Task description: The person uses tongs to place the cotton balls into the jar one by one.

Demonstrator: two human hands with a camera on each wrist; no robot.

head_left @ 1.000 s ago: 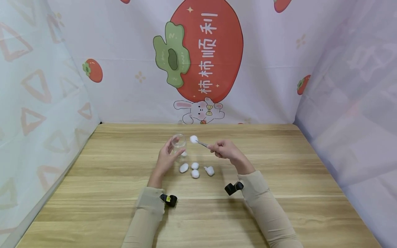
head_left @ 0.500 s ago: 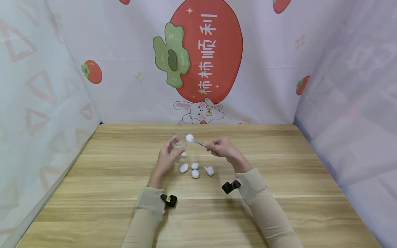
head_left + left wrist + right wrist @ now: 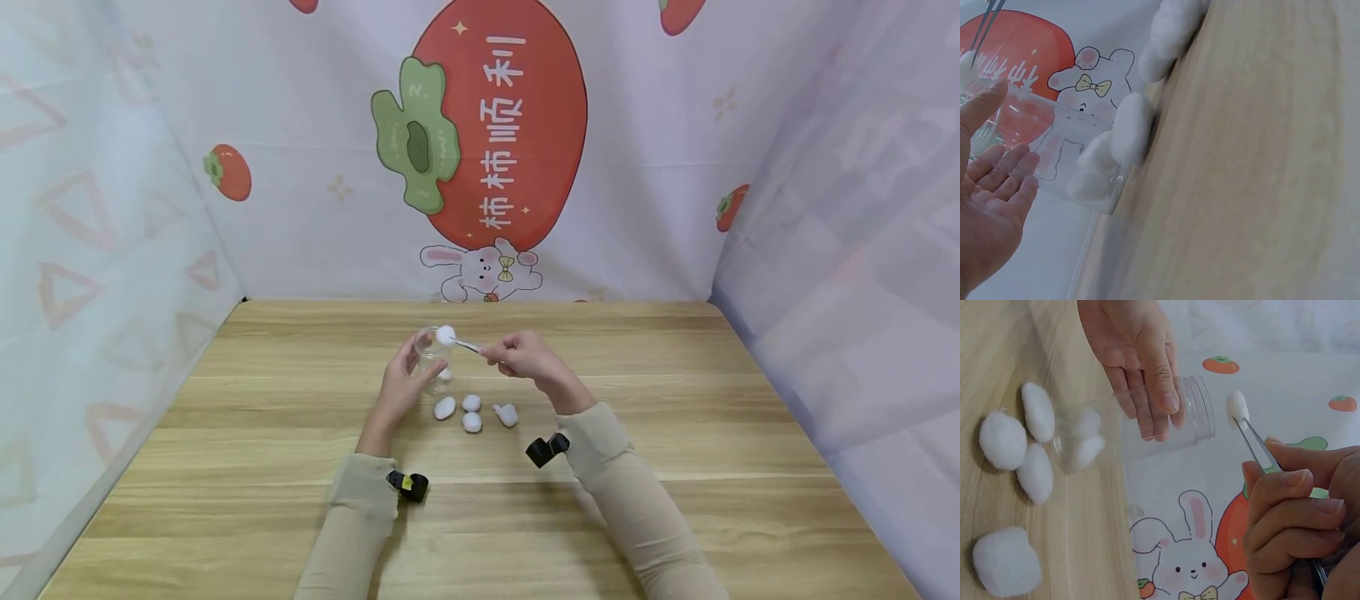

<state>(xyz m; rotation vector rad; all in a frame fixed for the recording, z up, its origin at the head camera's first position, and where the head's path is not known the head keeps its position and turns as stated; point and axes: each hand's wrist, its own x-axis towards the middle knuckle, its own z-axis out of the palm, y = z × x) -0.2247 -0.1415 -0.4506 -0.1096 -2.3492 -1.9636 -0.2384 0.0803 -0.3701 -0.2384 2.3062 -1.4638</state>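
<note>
My left hand [image 3: 401, 385] holds a clear, lidless jar [image 3: 1119, 447] upright on the table, thumb on one side and fingers on the other. Two cotton balls [image 3: 1089, 450] lie at the bottom of the jar. With my right hand [image 3: 528, 360] I grip metal tweezers [image 3: 1257, 445], their tips pinching another cotton ball [image 3: 1236, 407]. That ball hangs just above the jar's mouth, near the right side of the rim in the head view. Part of the tweezers is hidden inside my right hand.
Several loose cotton balls [image 3: 472, 422] lie on the wooden table [image 3: 480, 517] in front of the jar, one [image 3: 506, 415] set apart to the right with a wisp sticking out. A printed cloth [image 3: 300, 225] hangs behind the table, with more at both sides.
My right hand has moved left with the tweezers, bringing the pinched cotton ball from right of the jar to its mouth. My left hand and the jar stay put.
</note>
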